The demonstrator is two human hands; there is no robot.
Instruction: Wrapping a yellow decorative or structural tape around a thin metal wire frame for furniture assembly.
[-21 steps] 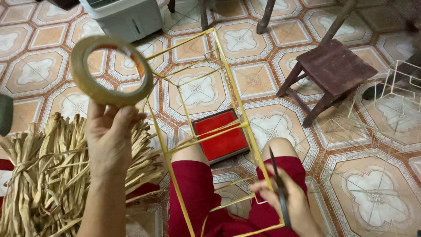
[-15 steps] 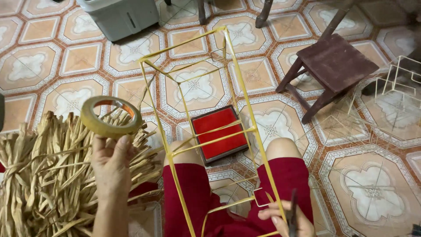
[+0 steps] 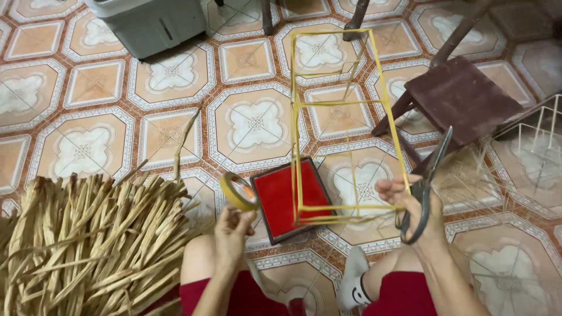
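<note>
My left hand (image 3: 232, 233) holds a roll of tan tape (image 3: 239, 191) up by its lower edge, just left of a red tray (image 3: 290, 196) on the floor. My right hand (image 3: 417, 209) grips dark scissors (image 3: 424, 186), blades pointing up, and also pinches the near right corner of a yellow wire box frame (image 3: 345, 102). The frame stretches away from me over the tiled floor and the red tray. My knees in red shorts show at the bottom.
A heap of dried straw-coloured strips (image 3: 88, 246) lies at the left. A dark wooden stool (image 3: 456, 99) stands at the right, a white wire frame (image 3: 535, 140) beside it. A grey box (image 3: 149, 23) sits at the top left.
My left hand has lowered the tape roll and brought it in toward the red tray. My right hand with the scissors has risen and taken hold of the frame's near corner.
</note>
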